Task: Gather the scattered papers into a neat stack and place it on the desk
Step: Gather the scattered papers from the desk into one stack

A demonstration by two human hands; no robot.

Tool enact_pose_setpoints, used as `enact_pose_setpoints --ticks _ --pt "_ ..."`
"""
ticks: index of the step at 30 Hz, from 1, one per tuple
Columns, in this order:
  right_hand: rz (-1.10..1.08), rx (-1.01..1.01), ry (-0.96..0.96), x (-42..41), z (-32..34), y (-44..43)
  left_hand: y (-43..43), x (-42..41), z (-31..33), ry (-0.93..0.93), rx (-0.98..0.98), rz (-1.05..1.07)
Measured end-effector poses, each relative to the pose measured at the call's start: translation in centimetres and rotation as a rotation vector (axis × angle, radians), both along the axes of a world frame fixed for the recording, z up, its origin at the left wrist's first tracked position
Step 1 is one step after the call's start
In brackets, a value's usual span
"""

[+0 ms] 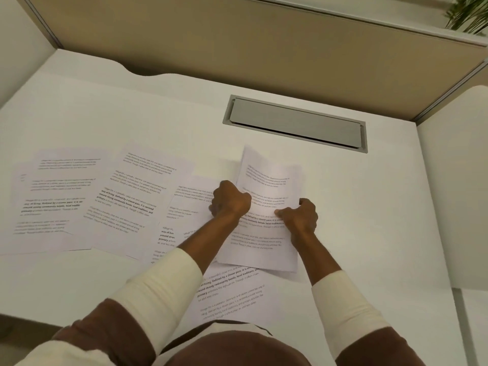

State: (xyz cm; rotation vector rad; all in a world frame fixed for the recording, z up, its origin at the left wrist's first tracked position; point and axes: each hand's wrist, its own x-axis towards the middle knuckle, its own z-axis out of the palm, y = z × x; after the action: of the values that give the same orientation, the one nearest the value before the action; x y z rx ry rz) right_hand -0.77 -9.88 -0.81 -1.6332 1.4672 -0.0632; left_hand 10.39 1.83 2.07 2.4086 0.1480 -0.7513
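Note:
A small stack of printed white papers (266,191) is lifted slightly off the white desk (369,207), its far end curling upward. My left hand (230,200) grips its left edge and my right hand (299,217) pinches its right edge, thumb on top. Several loose printed sheets lie spread to the left: one at the far left (55,196), one tilted in the middle (132,199), and one partly under my left arm (184,207). Another sheet (229,294) lies near the front edge, partly beneath the held stack.
A grey metal cable hatch (295,122) is set into the desk behind the papers. A tan partition (237,40) runs along the back and right side. Plant leaves (467,14) show at the top right. A seam (459,313) separates an adjoining desk on the right.

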Motion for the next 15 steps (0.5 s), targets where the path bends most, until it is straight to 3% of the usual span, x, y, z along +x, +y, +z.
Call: enact_pose_setpoints --ticks 7,15 --pt "0.122 0.007 -0.143 -2.3 1.0 0.3 3.9 -1.8 1.1 -0.017 -0.069 -0.032" --pt "0.392 0.053 0.005 -4.9 1.0 6.0 11.3 -7.1 0.3 0.060 0.062 -0.046"
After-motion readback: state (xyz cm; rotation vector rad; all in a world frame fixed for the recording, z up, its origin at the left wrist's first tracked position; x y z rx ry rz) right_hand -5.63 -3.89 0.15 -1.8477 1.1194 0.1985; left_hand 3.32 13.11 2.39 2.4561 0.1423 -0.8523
